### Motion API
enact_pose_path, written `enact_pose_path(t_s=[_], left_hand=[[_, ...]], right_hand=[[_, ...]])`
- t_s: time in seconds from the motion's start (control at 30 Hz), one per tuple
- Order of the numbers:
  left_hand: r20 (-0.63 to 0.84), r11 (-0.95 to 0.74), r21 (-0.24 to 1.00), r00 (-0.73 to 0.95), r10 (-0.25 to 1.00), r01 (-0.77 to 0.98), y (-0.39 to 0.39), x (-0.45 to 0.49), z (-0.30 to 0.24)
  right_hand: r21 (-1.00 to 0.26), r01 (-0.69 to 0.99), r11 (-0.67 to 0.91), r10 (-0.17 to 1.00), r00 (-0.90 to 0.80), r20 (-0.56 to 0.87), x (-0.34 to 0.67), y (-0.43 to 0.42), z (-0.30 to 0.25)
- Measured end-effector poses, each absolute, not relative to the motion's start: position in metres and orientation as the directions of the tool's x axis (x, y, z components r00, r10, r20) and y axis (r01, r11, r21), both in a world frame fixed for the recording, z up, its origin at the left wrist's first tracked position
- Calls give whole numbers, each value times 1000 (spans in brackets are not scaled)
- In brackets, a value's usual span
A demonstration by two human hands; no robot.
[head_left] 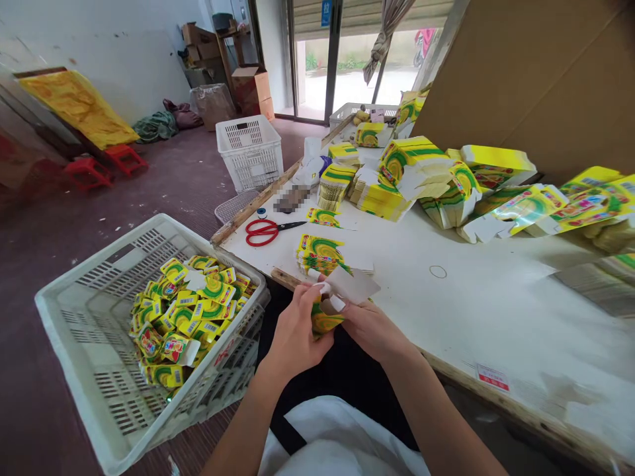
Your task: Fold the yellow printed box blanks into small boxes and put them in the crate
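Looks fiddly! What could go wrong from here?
The carton has flaps sticking up between the left hand and the right hand, so a hard squeeze might crease it. The red-handled scissors lie near the edge of the table; a knock could send them off. The flat cartons are piled unevenly, so a bump might topple some.
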State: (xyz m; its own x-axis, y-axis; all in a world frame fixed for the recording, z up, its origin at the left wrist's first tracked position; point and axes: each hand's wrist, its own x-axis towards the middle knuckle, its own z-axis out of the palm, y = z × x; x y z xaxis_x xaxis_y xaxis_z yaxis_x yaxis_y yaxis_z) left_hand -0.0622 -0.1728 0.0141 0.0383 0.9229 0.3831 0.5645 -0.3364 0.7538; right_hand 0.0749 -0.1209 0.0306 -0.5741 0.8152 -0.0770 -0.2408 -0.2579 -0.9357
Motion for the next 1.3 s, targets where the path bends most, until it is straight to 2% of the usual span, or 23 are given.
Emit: enact_pose_path(t_s=[0.07,0.17,0.27,0.33,0.5,0.7,0.8,0.9,0.97,1.07,1.13,1.17,1.23,1.27,1.3], left_hand=[[369,-330,745,55,928,580,-172,-63,16],[282,-245,814,11,959,527,-169,-64,15],[287,-231,863,-60,956,449,-164,-61,7],[317,-234,867,-124,940,440,-162,-59,1],[321,-124,748,-192,927,652,-164,-63,2],[291,-110,697,-140,946,708,-167,-78,12],[241,-88,732,-137,961,675,-168,-80,12],[206,-92,759,-104,973,644,-169,-81,15],[215,-100,754,-100,971,649,-169,-81,17],[244,-104,776,-143,959,623,-167,-79,16],[245,-99,857,-231,942,506,-165,-80,13],[238,-102,914,-315,919,392,-164,-81,12],[168,-160,985,-545,821,63,-160,-87,11],[88,-220,968,-660,746,-120,-158,-91,11],[-22,-286,914,-740,673,-287,-156,-95,12]], right_hand=[[-965,-205,-165,823,-567,-20,78,-121,26],[-993,-59,103,814,-569,118,81,-125,24],[-914,120,387,766,-594,246,80,-128,23],[-855,167,490,748,-586,314,78,-127,19],[-855,195,481,836,-397,380,78,-117,5],[-789,288,543,736,-616,282,87,-115,4],[-757,353,549,728,-647,226,94,-110,8],[-739,343,580,680,-703,207,101,-103,15],[-748,332,575,675,-709,204,100,-103,18],[-799,306,518,747,-617,248,89,-110,15],[-856,216,469,780,-556,287,80,-112,10],[-887,153,436,792,-533,297,76,-110,8],[-923,84,375,841,-449,300,73,-97,3],[-926,108,363,873,-387,297,73,-87,2],[-908,200,369,903,-308,299,74,-76,1]])
